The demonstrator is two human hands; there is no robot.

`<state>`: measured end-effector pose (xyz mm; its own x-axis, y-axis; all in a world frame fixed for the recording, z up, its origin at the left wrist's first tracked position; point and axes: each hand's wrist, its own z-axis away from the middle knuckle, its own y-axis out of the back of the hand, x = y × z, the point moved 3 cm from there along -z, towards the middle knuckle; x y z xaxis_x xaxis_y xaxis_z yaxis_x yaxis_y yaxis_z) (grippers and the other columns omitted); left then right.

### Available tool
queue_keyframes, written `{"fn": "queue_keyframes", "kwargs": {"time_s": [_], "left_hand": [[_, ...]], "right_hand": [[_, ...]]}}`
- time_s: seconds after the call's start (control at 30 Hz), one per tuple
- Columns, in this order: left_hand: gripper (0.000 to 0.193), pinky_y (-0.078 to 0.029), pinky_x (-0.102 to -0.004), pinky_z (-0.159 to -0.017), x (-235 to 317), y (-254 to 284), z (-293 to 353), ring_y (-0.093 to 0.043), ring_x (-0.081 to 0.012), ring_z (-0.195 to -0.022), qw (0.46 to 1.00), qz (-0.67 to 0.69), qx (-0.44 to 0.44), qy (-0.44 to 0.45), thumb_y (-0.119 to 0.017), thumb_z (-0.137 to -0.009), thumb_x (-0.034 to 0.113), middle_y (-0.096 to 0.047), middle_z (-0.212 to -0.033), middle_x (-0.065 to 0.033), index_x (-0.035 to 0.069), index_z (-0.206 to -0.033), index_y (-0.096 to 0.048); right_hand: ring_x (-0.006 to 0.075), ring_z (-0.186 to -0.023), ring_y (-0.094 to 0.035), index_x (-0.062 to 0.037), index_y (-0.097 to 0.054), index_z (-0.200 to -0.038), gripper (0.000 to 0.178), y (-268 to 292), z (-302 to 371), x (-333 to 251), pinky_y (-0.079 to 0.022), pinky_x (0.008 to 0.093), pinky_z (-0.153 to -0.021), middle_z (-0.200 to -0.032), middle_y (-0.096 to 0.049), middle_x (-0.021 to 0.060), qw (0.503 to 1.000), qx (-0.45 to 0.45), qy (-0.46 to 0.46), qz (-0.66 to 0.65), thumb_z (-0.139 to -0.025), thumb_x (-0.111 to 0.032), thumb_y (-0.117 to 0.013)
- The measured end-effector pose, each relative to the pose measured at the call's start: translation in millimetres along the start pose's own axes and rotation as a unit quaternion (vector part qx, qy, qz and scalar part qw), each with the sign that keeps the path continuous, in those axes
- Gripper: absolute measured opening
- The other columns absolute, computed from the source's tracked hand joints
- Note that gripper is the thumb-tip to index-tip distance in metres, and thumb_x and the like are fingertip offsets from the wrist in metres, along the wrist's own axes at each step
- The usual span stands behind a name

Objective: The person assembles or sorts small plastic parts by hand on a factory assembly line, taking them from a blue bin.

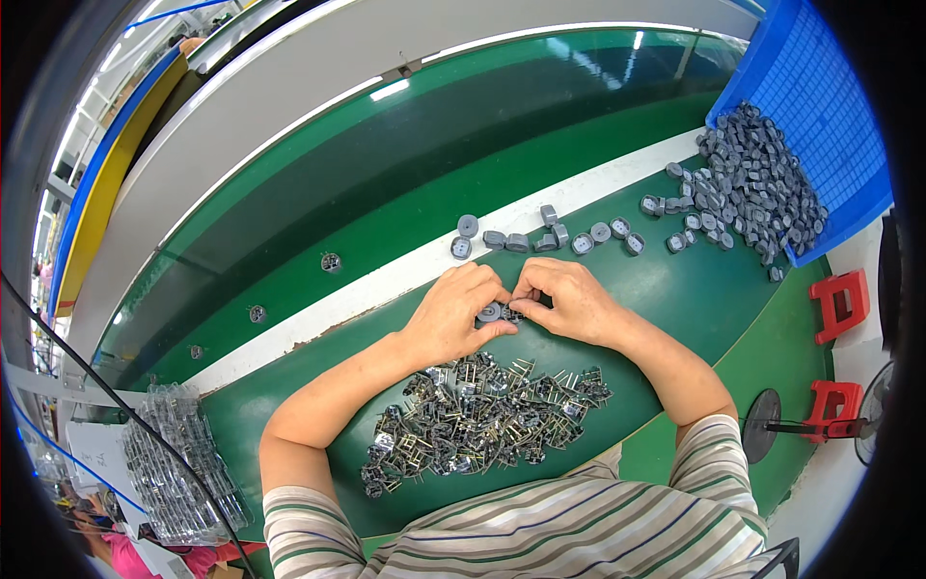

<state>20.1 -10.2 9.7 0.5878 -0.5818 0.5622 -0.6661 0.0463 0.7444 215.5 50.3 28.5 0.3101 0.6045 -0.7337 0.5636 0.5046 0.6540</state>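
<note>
My left hand (449,311) is closed around a grey round plastic housing (489,312) at the middle of the green table. Fingertips of my right hand (571,297) meet it from the other side, pinching a small metal-pinned part (511,311) against the housing; the fingers hide much of it. Just below my hands lies a loose heap of dark parts with metal pins (482,415). Beyond my fingers, several grey housings (517,242) are strewn along the table's far side, some with their faces turned up.
At the right, a tipped blue basket (820,116) has a big pile of grey housings (762,174) at its mouth. Past a white strip (386,280), a green conveyor belt (415,164) carries three small round pieces (331,261). Clear plastic trays (178,463) are stacked at left.
</note>
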Motion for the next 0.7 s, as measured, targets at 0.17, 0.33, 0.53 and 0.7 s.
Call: {"fn": "queue_keyframes", "kwargs": {"time_s": [0.17,0.33,0.53,0.7], "left_hand": [[0.041,-0.047,-0.0437,-0.084,-1,-1,-1,-0.06,-0.0314,-0.094,1.0,0.007,-0.001,0.021,-0.092,-0.078,0.029,-0.063,-0.101,-0.008,0.005,-0.101,-0.07],[0.039,-0.048,-0.0425,-0.084,-3,-1,-1,-0.062,-0.0299,-0.092,1.0,0.021,0.011,0.021,-0.094,-0.076,0.028,-0.064,-0.097,-0.0072,0.006,-0.1,-0.072],[0.041,-0.05,-0.0424,-0.082,-4,-5,2,-0.063,-0.0291,-0.088,0.999,0.03,0.027,0.027,-0.094,-0.075,0.029,-0.065,-0.094,-0.0072,0.005,-0.102,-0.074],[0.037,-0.051,-0.0392,-0.08,4,0,-1,-0.064,-0.0261,-0.087,0.999,-0.006,0.008,0.049,-0.095,-0.077,0.023,-0.065,-0.092,-0.0066,0.005,-0.103,-0.075]], "right_hand": [[0.034,-0.085,-0.068,-0.003,-0.065,-0.092,0.017,-3,0,-1,-0.054,0.0466,-0.074,-0.088,-0.066,0.0123,0.995,0.02,0.073,0.063,-0.09,-0.012,-0.079],[0.0357,-0.089,-0.066,-0.004,-0.062,-0.092,0.019,-2,-1,-7,-0.053,0.0485,-0.077,-0.089,-0.063,0.0128,0.986,0.014,0.124,0.113,-0.089,-0.012,-0.079],[0.0357,-0.092,-0.066,-0.0036,-0.061,-0.092,0.018,-2,-1,-6,-0.053,0.0488,-0.077,-0.092,-0.065,0.0126,0.996,-0.021,0.052,0.071,-0.09,-0.011,-0.077],[0.0261,-0.077,-0.066,-0.0033,-0.065,-0.097,0.023,1,-1,4,-0.052,0.0407,-0.067,-0.088,-0.067,0.0082,0.999,-0.025,-0.003,-0.045,-0.09,-0.014,-0.084]]}}
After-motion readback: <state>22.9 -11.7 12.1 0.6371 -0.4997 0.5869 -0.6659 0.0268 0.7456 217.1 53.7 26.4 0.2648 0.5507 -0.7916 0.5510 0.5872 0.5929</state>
